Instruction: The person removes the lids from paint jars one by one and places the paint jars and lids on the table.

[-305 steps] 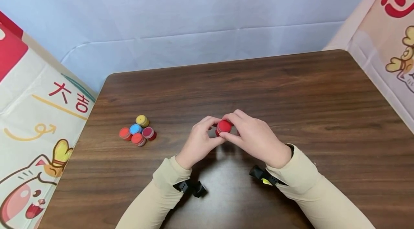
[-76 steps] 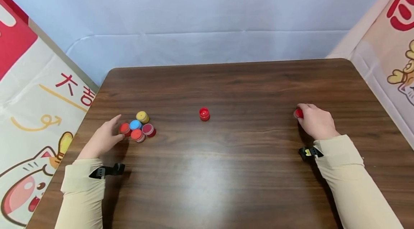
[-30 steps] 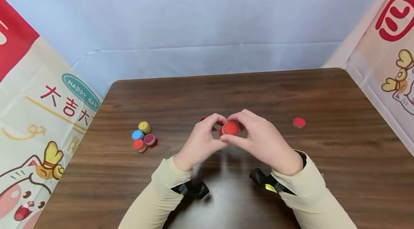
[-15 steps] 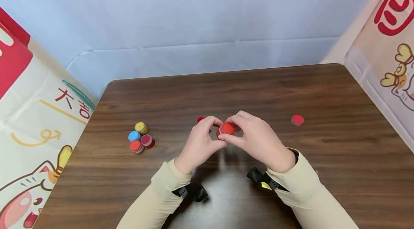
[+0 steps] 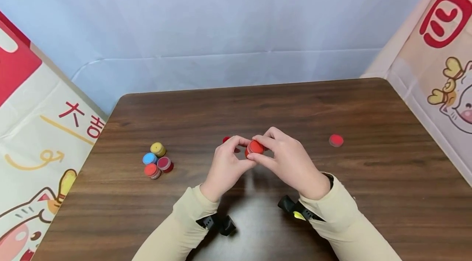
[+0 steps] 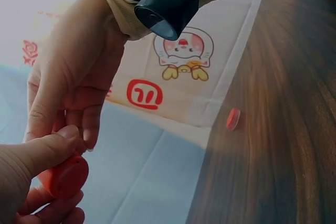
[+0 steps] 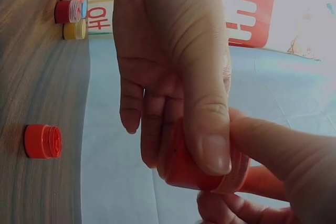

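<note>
Above the middle of the table, both hands hold an orange-red paint jar (image 5: 254, 147). My left hand (image 5: 225, 166) grips the jar's body between thumb and fingers. My right hand (image 5: 289, 160) pinches its lid end from the other side. The right wrist view shows the left thumb pressed along the jar body (image 7: 184, 166), with right-hand fingers around the rim. An uncapped red paint jar (image 7: 42, 141) stands upright on the table; in the head view it is mostly hidden behind the left hand. A red lid (image 5: 336, 140) lies to the right.
A cluster of capped paint jars sits at the left: yellow (image 5: 157, 149), blue (image 5: 149, 158), dark red (image 5: 165, 164) and orange-red (image 5: 152, 170). The wooden table (image 5: 295, 109) meets a pale cloth backdrop (image 5: 221, 27), with printed cloths at both sides.
Earlier both hands held a red jar; its lid was then set at the right and the jar at mid-table. The left hand took an orange-red jar from the cluster, and both hands now hold it.
</note>
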{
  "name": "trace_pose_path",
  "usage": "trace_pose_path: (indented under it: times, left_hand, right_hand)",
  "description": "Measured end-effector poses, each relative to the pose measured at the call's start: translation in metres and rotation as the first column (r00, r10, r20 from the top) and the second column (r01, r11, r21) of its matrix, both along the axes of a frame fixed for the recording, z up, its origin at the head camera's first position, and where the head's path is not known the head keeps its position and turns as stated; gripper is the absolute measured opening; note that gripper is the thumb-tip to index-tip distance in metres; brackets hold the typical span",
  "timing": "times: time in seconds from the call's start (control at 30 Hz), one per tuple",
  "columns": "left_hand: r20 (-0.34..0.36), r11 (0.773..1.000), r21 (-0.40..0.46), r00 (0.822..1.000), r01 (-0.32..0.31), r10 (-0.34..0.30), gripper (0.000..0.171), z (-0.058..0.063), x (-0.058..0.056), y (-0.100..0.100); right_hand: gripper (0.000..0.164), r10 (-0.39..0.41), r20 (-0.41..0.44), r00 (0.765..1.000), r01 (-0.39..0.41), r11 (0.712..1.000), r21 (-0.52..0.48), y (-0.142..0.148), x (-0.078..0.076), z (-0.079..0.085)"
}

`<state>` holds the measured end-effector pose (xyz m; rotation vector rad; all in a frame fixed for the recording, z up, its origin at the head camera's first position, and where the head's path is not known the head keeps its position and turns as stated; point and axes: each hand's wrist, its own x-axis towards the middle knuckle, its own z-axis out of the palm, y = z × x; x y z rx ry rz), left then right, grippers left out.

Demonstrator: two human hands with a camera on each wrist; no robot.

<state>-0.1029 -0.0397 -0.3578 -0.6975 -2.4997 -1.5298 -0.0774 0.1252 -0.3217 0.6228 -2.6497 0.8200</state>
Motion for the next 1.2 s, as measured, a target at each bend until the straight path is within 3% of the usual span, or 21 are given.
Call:
trace_pose_path:
  times: [0.37, 0.53, 0.67, 0.8, 1.0, 1.2]
  left_hand:
    - [0.050, 0.996, 0.061, 0.996, 0.068, -0.071, 0.028, -0.0032, -0.0013, 0.0001]
    - [0.059, 0.994, 0.067, 0.994, 0.087, -0.091, 0.028, -0.0021, -0.0026, -0.0011]
    - [0.060, 0.994, 0.071, 0.994, 0.086, -0.091, 0.030, -0.0032, -0.0025, -0.0016]
    - [0.054, 0.995, 0.059, 0.995, 0.083, -0.086, 0.034, -0.0056, -0.0019, -0.0012]
    - [0.064, 0.996, 0.025, 0.994, 0.084, -0.085, 0.031, -0.0090, 0.0012, 0.0022]
    - [0.042, 0.998, -0.013, 0.998, 0.055, -0.055, 0.027, -0.0089, -0.0009, 0.0015]
  right_hand:
    - [0.030, 0.070, -0.042, 0.997, -0.072, 0.996, -0.053, 0.0050, 0.0014, 0.0022]
    - [0.037, 0.092, 0.006, 0.996, -0.092, 0.993, -0.081, 0.0066, 0.0013, 0.0045]
    - [0.053, 0.070, 0.057, 0.996, -0.067, 0.996, -0.060, 0.0063, 0.0014, 0.0051]
    - [0.063, -0.002, 0.086, 0.996, 0.004, 1.000, -0.028, 0.0039, 0.0018, 0.0035]
    - [0.044, -0.105, 0.070, 0.992, 0.104, 0.995, 0.012, 0.0012, 0.0031, -0.0025]
    - [0.028, -0.079, 0.054, 0.995, 0.079, 0.997, 0.004, -0.0017, 0.0010, -0.0042]
